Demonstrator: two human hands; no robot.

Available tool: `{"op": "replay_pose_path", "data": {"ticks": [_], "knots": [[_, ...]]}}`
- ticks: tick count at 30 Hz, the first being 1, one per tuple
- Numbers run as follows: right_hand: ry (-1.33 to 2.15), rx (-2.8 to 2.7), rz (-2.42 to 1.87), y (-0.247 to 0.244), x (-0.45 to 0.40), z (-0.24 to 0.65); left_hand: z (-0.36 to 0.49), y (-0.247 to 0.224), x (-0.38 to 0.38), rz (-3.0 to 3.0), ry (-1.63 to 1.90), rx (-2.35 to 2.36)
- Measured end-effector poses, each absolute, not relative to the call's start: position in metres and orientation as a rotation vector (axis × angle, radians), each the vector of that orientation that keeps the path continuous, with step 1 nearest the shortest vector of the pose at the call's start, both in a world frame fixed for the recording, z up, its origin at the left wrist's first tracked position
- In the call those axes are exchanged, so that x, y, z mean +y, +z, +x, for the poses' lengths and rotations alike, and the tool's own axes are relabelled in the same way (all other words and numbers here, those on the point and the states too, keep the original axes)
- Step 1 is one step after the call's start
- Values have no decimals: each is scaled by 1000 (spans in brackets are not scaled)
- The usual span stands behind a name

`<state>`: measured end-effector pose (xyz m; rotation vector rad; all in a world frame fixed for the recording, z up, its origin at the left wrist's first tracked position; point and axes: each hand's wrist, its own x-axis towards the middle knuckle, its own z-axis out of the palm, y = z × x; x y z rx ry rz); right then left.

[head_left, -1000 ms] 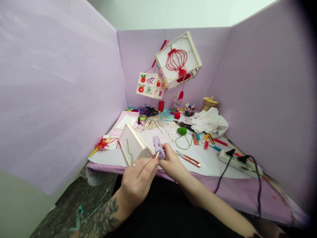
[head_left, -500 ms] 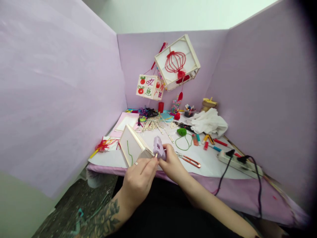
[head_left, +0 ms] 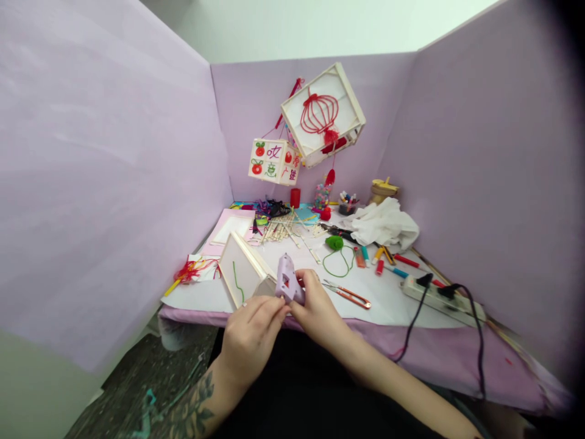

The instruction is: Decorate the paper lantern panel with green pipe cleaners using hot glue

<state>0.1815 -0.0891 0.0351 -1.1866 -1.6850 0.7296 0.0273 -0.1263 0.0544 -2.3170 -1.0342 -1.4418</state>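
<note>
My right hand (head_left: pixel 316 300) is wrapped round a small lilac glue gun (head_left: pixel 286 277), its nozzle pointing away from me. At the gun's rear end, the fingers of my left hand (head_left: pixel 254 329) pinch the end of a pale glue stick, now almost hidden by the fingertips and the gun. Just left of the gun stands a white-panelled wooden lantern frame (head_left: pixel 237 268), tilted on the table, with a length of green yarn (head_left: pixel 237 281) on its near panel. Orange-handled thread snips (head_left: pixel 348 295) lie to the right of my right hand.
Two finished lanterns, one with a red lantern design (head_left: pixel 320 116), hang at the back. Wooden sticks (head_left: pixel 280 228), a green yarn ball (head_left: pixel 334 242), markers (head_left: pixel 380 267) and crumpled white cloth (head_left: pixel 386 224) lie on the table. A power strip (head_left: pixel 445 302) with black cords sits at right.
The glue stick that showed between my left fingertips and the gun has gone further in. The glue gun has tipped and shifted slightly left, and both hands have moved a little with it.
</note>
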Motion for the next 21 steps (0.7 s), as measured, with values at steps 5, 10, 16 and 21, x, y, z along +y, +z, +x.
{"op": "replay_pose_path", "data": {"ticks": [5, 10, 16, 21], "knots": [[758, -1683, -1171, 35, -89, 180, 25, 52, -126, -2310, -1441, -1049], [905, -1644, -1183, 39, -92, 179, 25, 54, -130, -2332, -1545, -1089], [1192, -1598, -1127, 54, -93, 191, -15, 40, -122, -2175, -1622, -1446], [1358, -1610, -1138, 68, -74, 223, -72, -3, -86, -2201, -1372, -1797]]}}
